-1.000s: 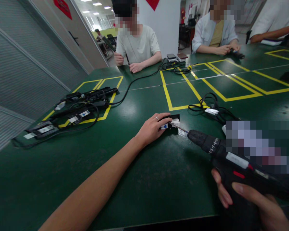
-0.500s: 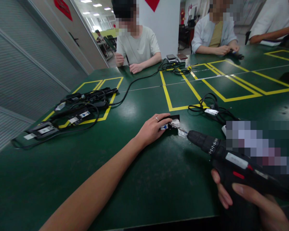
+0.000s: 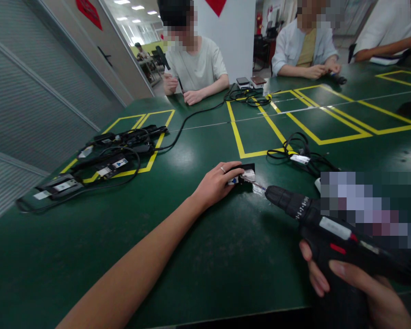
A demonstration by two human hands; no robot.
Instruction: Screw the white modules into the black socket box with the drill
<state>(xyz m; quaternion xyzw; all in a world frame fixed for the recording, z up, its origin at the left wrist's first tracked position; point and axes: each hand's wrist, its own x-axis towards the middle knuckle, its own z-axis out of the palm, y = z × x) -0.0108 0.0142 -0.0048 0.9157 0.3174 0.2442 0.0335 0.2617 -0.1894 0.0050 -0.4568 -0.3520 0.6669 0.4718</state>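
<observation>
My left hand (image 3: 215, 183), with a ring on one finger, is closed over a small black device (image 3: 249, 167) lying on the green table. White labels show on the device, and a blue mark is visible on one of them. In my right hand (image 3: 375, 285) is a black cordless drill (image 3: 311, 214) with red details, gripped by its handle. The drill points left, and its thin bit (image 3: 258, 185) reaches the device beside my left fingertips. Whether the tip sits in a screw is too small to tell.
Black devices with cables (image 3: 106, 160) lie at the left inside yellow tape lines. A coiled cable (image 3: 299, 151) is beyond the drill. More cables (image 3: 250, 97) and two small boxes (image 3: 258, 81) lie farther back. Co-workers sit across the table (image 3: 205, 274); a blurred patch covers part of the right.
Both my hands, the drill and the device hold nearly the same place. Across the table, the dark thing near the left co-worker's raised hand appears slightly shifted.
</observation>
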